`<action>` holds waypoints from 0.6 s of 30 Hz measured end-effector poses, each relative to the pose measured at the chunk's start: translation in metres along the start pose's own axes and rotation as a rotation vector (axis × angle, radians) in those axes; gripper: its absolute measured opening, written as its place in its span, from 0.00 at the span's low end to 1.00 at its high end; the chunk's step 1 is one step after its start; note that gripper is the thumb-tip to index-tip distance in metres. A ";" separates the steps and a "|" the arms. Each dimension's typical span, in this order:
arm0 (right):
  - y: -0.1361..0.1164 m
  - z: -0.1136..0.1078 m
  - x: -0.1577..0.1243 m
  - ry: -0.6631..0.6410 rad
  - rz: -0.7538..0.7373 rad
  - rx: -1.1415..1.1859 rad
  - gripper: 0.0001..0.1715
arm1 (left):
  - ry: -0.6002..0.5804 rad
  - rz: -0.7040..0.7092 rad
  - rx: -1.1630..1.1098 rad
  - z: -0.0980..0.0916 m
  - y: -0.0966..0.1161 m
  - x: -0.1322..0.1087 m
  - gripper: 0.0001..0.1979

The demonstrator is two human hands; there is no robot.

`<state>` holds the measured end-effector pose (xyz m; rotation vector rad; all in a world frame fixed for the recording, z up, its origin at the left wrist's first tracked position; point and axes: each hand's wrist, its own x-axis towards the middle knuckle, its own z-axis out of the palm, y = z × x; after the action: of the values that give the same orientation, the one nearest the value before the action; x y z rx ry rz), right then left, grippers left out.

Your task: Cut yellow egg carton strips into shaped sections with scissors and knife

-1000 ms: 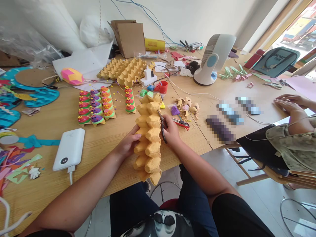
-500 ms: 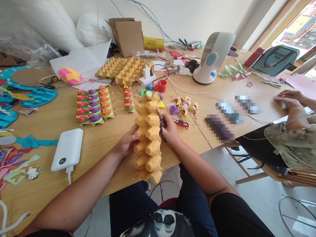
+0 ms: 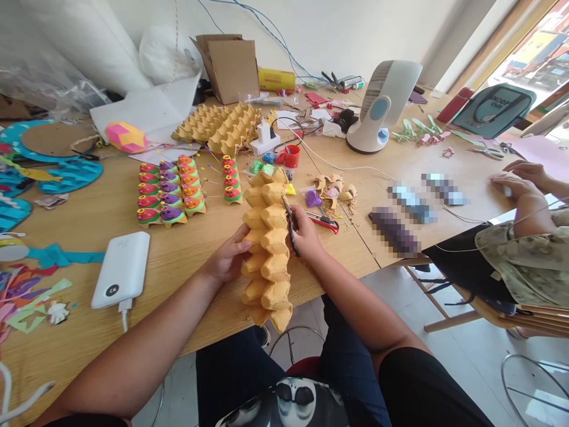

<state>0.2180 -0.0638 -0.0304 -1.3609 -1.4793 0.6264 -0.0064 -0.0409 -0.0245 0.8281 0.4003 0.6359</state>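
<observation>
A yellow egg carton tray (image 3: 269,252) stands on edge over the table's near edge. My left hand (image 3: 229,258) grips its left side, fingers curled behind it. On the tray's right side my right hand (image 3: 306,234) is closed on dark scissors (image 3: 290,226), whose blades lie against the upper cups. Just right of that hand lies a red utility knife (image 3: 324,220).
On the wooden table (image 3: 186,261) are painted egg-cup pieces (image 3: 173,191), a second egg tray (image 3: 220,126), a white power bank (image 3: 121,270), a red cup (image 3: 293,156), a white fan (image 3: 382,104) and carton scraps (image 3: 335,188). Another person's hands (image 3: 518,184) rest at the far right.
The view shifted slightly. Both hands and the tray stay almost in place; the scissors remain at the tray's upper right side.
</observation>
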 end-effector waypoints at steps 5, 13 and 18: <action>-0.003 -0.001 -0.002 -0.033 0.025 -0.009 0.17 | 0.093 0.079 -0.012 -0.001 0.001 0.002 0.33; 0.000 -0.002 0.000 -0.025 0.038 -0.064 0.19 | 0.086 0.085 -0.040 0.000 0.002 0.001 0.33; 0.003 -0.001 0.001 -0.030 0.033 -0.059 0.21 | 0.077 0.069 -0.073 -0.002 0.000 0.002 0.34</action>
<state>0.2206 -0.0626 -0.0321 -1.4302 -1.5123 0.6308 -0.0066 -0.0384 -0.0256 0.7525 0.4168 0.7441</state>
